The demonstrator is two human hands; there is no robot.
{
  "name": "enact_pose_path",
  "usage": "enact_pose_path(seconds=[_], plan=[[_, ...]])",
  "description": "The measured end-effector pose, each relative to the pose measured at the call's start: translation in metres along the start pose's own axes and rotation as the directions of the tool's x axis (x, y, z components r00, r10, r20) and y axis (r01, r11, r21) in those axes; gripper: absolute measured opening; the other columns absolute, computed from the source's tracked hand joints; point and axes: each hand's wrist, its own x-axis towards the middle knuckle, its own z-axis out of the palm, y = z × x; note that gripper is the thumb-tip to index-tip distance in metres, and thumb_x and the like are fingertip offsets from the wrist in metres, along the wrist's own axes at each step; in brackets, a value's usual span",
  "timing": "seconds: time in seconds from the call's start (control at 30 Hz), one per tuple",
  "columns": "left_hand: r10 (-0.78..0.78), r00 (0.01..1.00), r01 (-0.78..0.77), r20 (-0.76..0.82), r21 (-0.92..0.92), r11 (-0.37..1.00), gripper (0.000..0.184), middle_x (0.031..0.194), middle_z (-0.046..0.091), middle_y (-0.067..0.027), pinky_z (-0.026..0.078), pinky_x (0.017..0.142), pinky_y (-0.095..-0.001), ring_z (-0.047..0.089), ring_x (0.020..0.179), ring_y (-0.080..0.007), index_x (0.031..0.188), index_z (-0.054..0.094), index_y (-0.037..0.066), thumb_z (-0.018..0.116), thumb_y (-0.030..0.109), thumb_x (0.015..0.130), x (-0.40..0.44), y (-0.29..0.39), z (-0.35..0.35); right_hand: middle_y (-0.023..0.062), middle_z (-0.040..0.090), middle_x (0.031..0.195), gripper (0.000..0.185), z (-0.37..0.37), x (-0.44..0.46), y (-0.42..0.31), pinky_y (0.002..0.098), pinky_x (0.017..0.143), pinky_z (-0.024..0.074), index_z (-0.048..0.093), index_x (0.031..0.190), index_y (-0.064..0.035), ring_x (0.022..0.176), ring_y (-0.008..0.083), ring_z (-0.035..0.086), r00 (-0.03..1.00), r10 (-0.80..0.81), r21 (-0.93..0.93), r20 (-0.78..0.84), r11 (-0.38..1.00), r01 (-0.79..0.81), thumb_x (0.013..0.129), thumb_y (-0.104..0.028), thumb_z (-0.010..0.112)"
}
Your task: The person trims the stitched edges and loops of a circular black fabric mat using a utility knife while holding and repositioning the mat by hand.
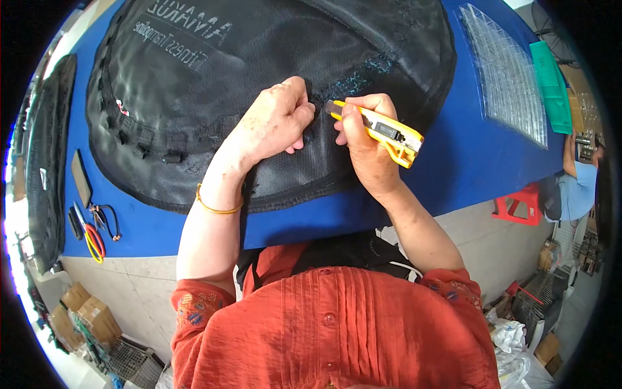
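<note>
A black trampoline mat (278,188) with mirrored white lettering and loops along its rim lies before me. Over its near part, my left hand (275,123) is closed, fingers curled down against the mat; what they pinch is hidden. My right hand (372,146) grips a yellow utility knife (387,131), its tip pointing left toward my left hand, close to the mat's surface. Small blue thread scraps (350,84) are scattered on the mat just beyond the knife.
The mat rests on a blue-covered table (447,175). At left are scissors (92,238), a small cable (111,217) and a dark flat bar (81,179). Clear plastic strips (508,78) and a green tray (551,87) lie right. A red stool (521,204) and another person (575,188) are beyond.
</note>
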Motion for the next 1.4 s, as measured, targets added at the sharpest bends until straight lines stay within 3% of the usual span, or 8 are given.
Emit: enact_pose_path(seconds=[0.37, 0.53, 0.63, 0.73, 0.83, 1.1, 1.4], plan=[[-0.005, 1.0, 0.005, 0.001, -0.019, 1.0, 0.019, 0.067, 0.06, -0.0059, 0.051, 0.049, -0.028, 0.062, 0.052, -0.0123, 0.088, 0.051, 0.001, 0.059, 0.013, 0.1, 0.0, -0.003, 0.001, 0.0059, 0.063, 0.085, 0.015, 0.0, 0.0, 0.007, 0.0226, 0.063, 0.053, 0.054, 0.108, -0.0035, 0.068, 0.0075, 0.061, 1.0, -0.028, -0.052, 0.014, 0.998, 0.029, 0.103, -0.016, 0.061], [-0.023, 1.0, 0.023, 0.004, -0.011, 1.0, 0.019, 0.067, 0.06, -0.0057, 0.051, 0.049, -0.0273, 0.062, 0.053, -0.0118, 0.088, 0.051, 0.001, 0.059, 0.013, 0.1, 0.0, -0.001, 0.001, 0.0056, 0.064, 0.091, 0.013, -0.004, 0.0, 0.0, 0.0223, 0.062, 0.0529, 0.055, 0.106, -0.0043, 0.07, 0.0068, 0.061, 0.997, 0.06, -0.009, 0.043, 0.998, -0.06, 0.103, -0.015, 0.061], [-0.028, 1.0, 0.028, 0.007, -0.018, 0.999, 0.019, 0.067, 0.06, -0.0059, 0.051, 0.049, -0.027, 0.063, 0.053, -0.0118, 0.088, 0.05, 0.001, 0.059, 0.013, 0.1, 0.0, 0.0, -0.001, 0.0059, 0.065, 0.086, 0.011, -0.004, -0.003, 0.009, 0.0213, 0.059, 0.0517, 0.056, 0.104, -0.0042, 0.066, 0.0061, 0.06, 0.995, -0.082, -0.105, 0.057, 0.991, 0.088, 0.103, -0.014, 0.061], [-0.022, 1.0, 0.023, 0.008, -0.022, 0.999, 0.019, 0.066, 0.06, -0.0057, 0.051, 0.049, -0.0271, 0.063, 0.053, -0.0119, 0.087, 0.05, 0.001, 0.059, 0.013, 0.1, 0.0, -0.001, 0.0, 0.0075, 0.068, 0.087, 0.012, -0.004, -0.003, -0.002, 0.0212, 0.058, 0.0522, 0.056, 0.105, -0.0057, 0.064, 0.0068, 0.062, 0.995, 0.096, 0.035, -0.031, 0.995, -0.095, 0.104, -0.016, 0.06], [-0.014, 1.0, 0.014, 0.001, -0.023, 1.0, 0.018, 0.065, 0.06, -0.0056, 0.051, 0.049, -0.027, 0.063, 0.053, -0.0119, 0.087, 0.049, 0.002, 0.058, 0.012, 0.1, -0.001, -0.001, -0.001, 0.008, 0.068, 0.086, 0.014, -0.001, -0.001, -0.004, 0.0209, 0.057, 0.0521, 0.055, 0.108, -0.0062, 0.064, 0.0068, 0.063, 0.988, 0.11, 0.057, -0.112, 0.993, -0.105, 0.104, -0.018, 0.061], [-0.017, 1.0, 0.016, -0.013, -0.028, 0.999, 0.018, 0.065, 0.06, -0.0064, 0.051, 0.049, -0.0267, 0.063, 0.053, -0.012, 0.086, 0.049, 0.001, 0.058, 0.009, 0.099, -0.002, 0.0, 0.001, 0.0068, 0.068, 0.086, 0.018, -0.001, 0.001, -0.007, 0.0199, 0.058, 0.0515, 0.056, 0.112, -0.0058, 0.066, 0.0064, 0.064, 0.985, 0.146, 0.053, -0.095, 0.989, -0.141, 0.104, -0.021, 0.062], [-0.005, 1.0, 0.005, -0.028, -0.025, 1.0, 0.018, 0.066, 0.06, -0.0067, 0.051, 0.048, -0.0262, 0.062, 0.052, -0.0117, 0.086, 0.049, 0.001, 0.058, 0.009, 0.099, -0.002, 0.0, 0.003, 0.0049, 0.068, 0.087, 0.017, 0.001, 0.001, 0.005, 0.0192, 0.058, 0.0488, 0.057, 0.114, -0.0075, 0.067, 0.0044, 0.062, 0.999, 0.007, 0.023, -0.038, 1.0, -0.006, 0.104, -0.019, 0.062]])
